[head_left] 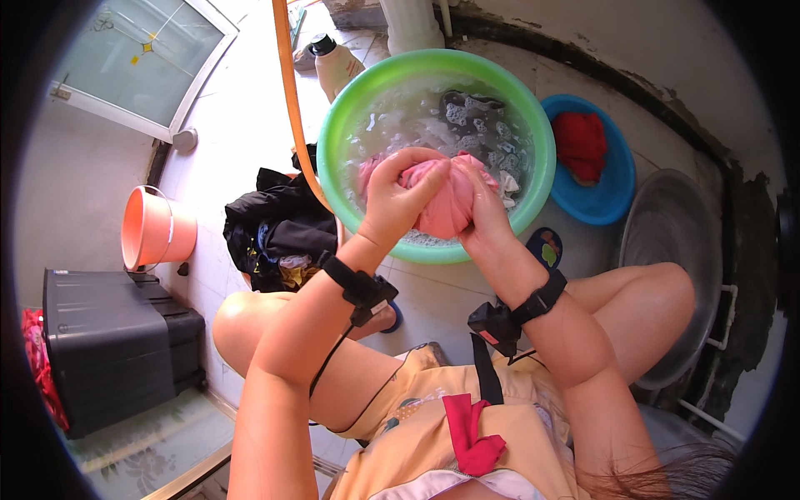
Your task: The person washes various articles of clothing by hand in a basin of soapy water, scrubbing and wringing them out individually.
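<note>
Crumpled into a soft, folded pink bundle, paler on its smooth front and deeper pink along the top, the cloth (447, 207) is at the near side of the green tub (442, 58) of sudsy water (398, 117), gripped between left hand (398, 190) and right hand (488, 205).

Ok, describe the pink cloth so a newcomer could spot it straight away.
Find the big green basin of sudsy water, then look over its near half. There, the left hand and right hand hold the pink cloth bunched between them. Its colour sets it apart from the dark cloth in the water beyond.
</note>
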Motion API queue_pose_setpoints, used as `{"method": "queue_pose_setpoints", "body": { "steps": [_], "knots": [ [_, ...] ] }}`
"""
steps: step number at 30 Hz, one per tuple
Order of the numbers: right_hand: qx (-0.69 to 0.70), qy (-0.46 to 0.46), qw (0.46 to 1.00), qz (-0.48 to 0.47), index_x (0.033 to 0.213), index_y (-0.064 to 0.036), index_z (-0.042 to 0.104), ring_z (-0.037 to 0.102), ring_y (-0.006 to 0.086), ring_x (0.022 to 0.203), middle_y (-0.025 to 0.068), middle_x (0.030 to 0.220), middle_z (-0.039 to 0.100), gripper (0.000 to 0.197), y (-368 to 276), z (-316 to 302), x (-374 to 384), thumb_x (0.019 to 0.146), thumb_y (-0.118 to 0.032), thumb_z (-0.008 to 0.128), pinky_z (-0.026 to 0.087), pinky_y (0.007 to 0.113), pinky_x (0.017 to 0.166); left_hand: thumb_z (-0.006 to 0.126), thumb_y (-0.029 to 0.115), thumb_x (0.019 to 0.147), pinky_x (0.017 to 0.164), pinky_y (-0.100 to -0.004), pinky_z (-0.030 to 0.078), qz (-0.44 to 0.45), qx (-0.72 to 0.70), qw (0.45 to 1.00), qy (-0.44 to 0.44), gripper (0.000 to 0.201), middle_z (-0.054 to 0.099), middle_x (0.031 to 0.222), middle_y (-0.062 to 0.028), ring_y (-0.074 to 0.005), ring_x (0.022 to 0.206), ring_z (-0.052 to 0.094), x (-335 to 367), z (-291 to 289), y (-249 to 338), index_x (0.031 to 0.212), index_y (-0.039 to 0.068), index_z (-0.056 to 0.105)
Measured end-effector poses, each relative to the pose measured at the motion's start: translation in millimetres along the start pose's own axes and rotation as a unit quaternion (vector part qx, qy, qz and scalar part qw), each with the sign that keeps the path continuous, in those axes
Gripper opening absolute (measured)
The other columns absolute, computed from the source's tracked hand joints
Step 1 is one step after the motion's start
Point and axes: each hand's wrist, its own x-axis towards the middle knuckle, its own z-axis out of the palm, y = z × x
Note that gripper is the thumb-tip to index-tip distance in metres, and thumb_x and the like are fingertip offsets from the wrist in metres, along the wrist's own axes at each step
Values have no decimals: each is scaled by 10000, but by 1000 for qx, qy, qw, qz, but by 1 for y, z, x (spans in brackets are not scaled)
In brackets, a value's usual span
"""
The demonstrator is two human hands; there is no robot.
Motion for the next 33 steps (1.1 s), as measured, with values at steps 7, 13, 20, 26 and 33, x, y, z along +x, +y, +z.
{"method": "queue_pose_setpoints", "body": {
  "steps": [7, 13, 20, 26, 33],
  "knots": [
    [-288, 70, 914, -277, 834, -58, 522, 497, 153, 715, 29, 781, 508, 194, 14, 12, 6, 669, -6, 608, 410, 248, 658, 547, 117, 804, 678, -255, 451, -204, -259, 914, 237, 148, 556, 818, -57, -129, 759, 536, 3, 6, -15, 888, -4, 547],
    [-483, -25, 769, -419, 777, -60, 523, 500, 231, 755, 78, 794, 507, 207, 10, 25, 0, 600, -26, 625, 414, 311, 694, 471, 133, 816, 725, -330, 484, -353, -358, 854, 134, 204, 547, 945, -75, -184, 858, 554, 0, -11, -32, 993, 40, 510],
    [-503, -111, 700, -495, 802, -57, 528, 509, 241, 860, 95, 919, 528, 265, -5, 57, -8, 588, -36, 683, 429, 319, 742, 430, 362, 854, 794, -305, 452, -292, -573, 764, 47, 332, 535, 994, -66, -177, 914, 535, 0, -9, -8, 1025, 82, 480],
    [-551, -198, 617, -526, 750, -75, 524, 503, 286, 948, 100, 970, 533, 236, -17, 62, -12, 597, -94, 703, 425, 356, 789, 426, 353, 861, 733, -305, 484, -285, -583, 761, 6, 331, 551, 949, -80, -185, 852, 559, -2, -37, -7, 1002, 62, 494],
    [-578, -361, 446, -580, 621, -148, 493, 526, 245, 890, 18, 881, 534, 142, -10, 45, -34, 547, -182, 609, 439, 381, 750, 473, 204, 857, 634, -222, 469, -398, -432, 807, -66, 151, 543, 876, -35, -115, 737, 550, -10, -35, 12, 936, 84, 519]
  ]
}}
